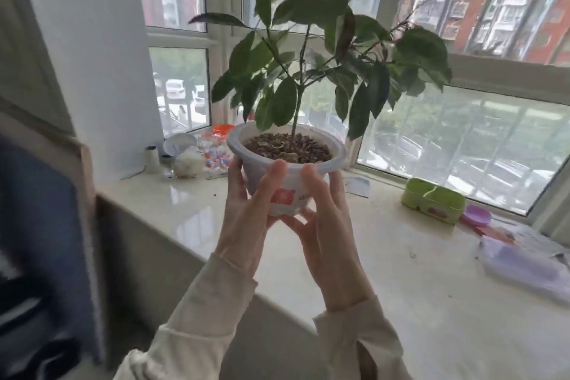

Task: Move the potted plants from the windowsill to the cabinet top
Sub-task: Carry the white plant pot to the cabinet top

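A leafy green plant in a white plastic pot (287, 191) with a red label is held up in the air above the pale stone windowsill (401, 256). My left hand (246, 216) wraps the pot's left side and my right hand (330, 225) cups its right side and bottom. Brown soil fills the pot and the stem rises from the middle. The leaves spread in front of the window. No cabinet top is in view.
At the sill's far left corner stand a clear jar with an orange lid (216, 148), a small white roll (151, 159) and a white fluffy thing (185, 162). A green box (433, 203), a purple lid (476, 215) and a lilac bag (524, 265) lie on the right.
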